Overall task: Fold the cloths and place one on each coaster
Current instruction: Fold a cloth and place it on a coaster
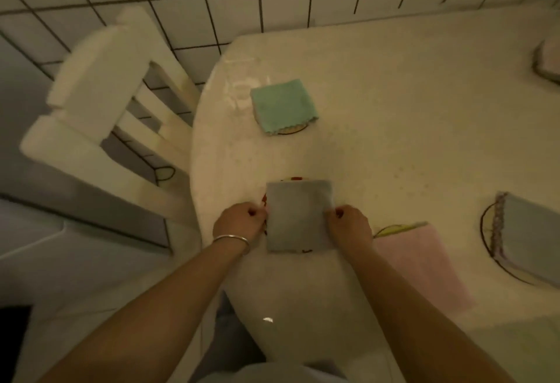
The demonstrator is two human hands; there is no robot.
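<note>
A folded grey cloth (298, 216) lies on a round coaster (292, 179) near the table's left front edge; only slivers of that coaster show around it. My left hand (239, 222) pinches the cloth's left edge and my right hand (348, 225) pinches its right edge. Farther back a folded green cloth (283, 105) covers another coaster (295, 130). A folded pink cloth (424, 264) lies over a coaster (391, 229) to the right. A folded light blue cloth (533, 234) sits on a coaster (488, 228) at the right edge.
The white table (394, 95) has a rounded left end. A white wooden chair (100, 116) stands left of it on the tiled floor. Another cloth on a coaster (548, 63) shows partly at the far right edge.
</note>
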